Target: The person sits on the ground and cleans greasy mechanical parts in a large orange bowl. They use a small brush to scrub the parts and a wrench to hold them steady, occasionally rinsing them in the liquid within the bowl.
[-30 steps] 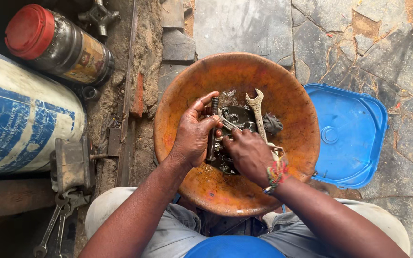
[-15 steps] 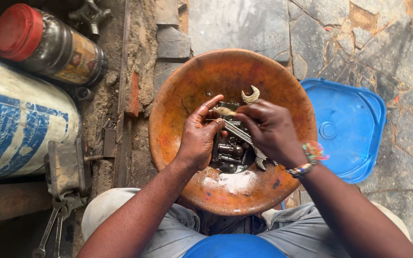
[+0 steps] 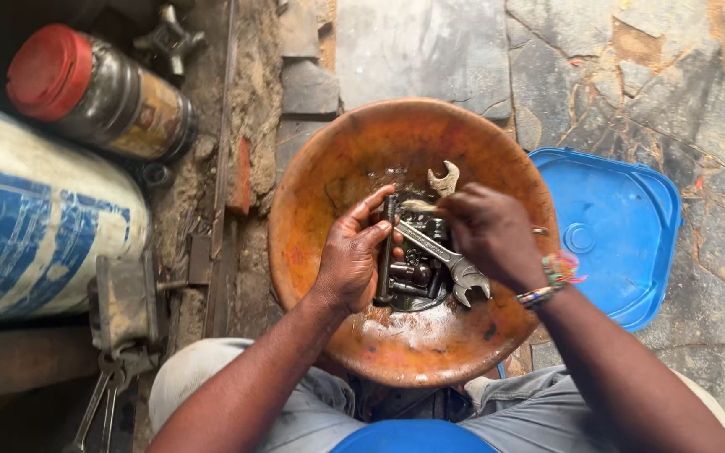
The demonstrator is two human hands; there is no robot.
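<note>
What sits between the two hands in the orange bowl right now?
In the head view, a double-ended wrench lies across dark metal parts between the left hand and right hand.

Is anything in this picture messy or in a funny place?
Yes. Spanners and bolts lie jumbled in a wet, rusty orange bowl, and a blue lid lies on the stone floor beside it.

Silver wrench (image 3: 442, 254), diagonal over bowl's parts
</note>
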